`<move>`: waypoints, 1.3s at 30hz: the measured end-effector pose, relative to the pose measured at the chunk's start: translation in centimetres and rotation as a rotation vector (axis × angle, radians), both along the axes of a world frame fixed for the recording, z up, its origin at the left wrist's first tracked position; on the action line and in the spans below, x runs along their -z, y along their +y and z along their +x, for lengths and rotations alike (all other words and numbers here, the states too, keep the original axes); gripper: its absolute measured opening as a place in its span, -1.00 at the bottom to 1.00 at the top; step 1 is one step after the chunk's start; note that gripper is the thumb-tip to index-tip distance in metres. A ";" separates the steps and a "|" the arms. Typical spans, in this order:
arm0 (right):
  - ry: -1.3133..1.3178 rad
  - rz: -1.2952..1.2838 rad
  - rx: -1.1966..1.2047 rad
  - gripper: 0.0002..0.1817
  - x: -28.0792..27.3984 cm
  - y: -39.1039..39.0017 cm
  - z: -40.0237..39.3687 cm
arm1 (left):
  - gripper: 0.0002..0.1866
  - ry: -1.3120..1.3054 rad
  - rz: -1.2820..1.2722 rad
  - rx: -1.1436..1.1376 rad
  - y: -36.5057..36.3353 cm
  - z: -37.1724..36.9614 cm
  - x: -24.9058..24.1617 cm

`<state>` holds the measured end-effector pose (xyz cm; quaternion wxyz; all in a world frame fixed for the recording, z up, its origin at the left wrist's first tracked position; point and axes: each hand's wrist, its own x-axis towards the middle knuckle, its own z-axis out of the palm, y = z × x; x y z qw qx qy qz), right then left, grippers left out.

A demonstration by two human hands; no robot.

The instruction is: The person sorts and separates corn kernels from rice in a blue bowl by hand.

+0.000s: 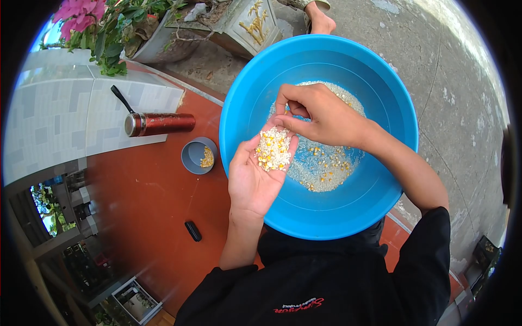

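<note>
My left hand [251, 185] is palm up over the left side of a blue basin [247, 108], cupping a handful of white rice grains and yellow corn kernels [273, 148]. Just above its fingertips is my right hand [329, 117], thumb and forefinger closed in a pinch. Anything between those fingertips is too small or hidden to make out. Inside the basin, more rice mixed with corn kernels [326, 169] is spread over the bottom, partly covered by my right hand and forearm.
Left of the basin, a small grey bowl [187, 157] holds some corn kernels [207, 157] on the red floor [147, 190]. A red flask [168, 123] and a small black object [193, 231] lie nearby. Planters [239, 27] and another person's foot [322, 22] are beyond.
</note>
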<state>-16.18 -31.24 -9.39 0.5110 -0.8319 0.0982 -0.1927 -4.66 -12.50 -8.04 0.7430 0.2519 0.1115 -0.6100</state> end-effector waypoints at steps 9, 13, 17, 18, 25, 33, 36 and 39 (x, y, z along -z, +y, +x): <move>0.086 0.014 0.022 -0.76 -0.8 -0.1 -0.2 | -0.39 -0.044 0.015 -0.013 -0.1 -0.2 -0.2; -0.142 -0.038 -0.047 -0.75 0.2 1.3 -0.2 | -0.39 -0.083 0.019 0.000 -0.4 -0.3 -0.7; -0.124 -0.261 -0.106 -0.69 -0.3 2.5 -0.7 | -0.38 0.069 -0.241 0.046 0.3 0.6 1.3; -0.175 -0.332 -0.099 -0.67 0.2 2.8 -0.6 | -0.38 0.147 -0.398 0.063 0.4 0.8 1.8; -0.118 -0.385 -0.205 -0.68 0.0 2.7 -0.9 | -0.37 -0.102 -0.013 0.083 -0.2 -0.1 -0.8; -0.181 -0.397 -0.205 -0.76 0.7 3.6 -0.3 | -0.35 -0.102 -0.040 0.114 0.0 0.2 -0.1; -0.172 -0.408 -0.209 -0.80 0.7 3.8 -0.1 | -0.37 -0.097 0.006 0.067 -0.2 0.1 -0.3; -0.175 -0.360 -0.210 -0.82 0.6 3.8 -0.1 | -0.37 -0.126 0.031 0.056 -0.4 0.0 -0.5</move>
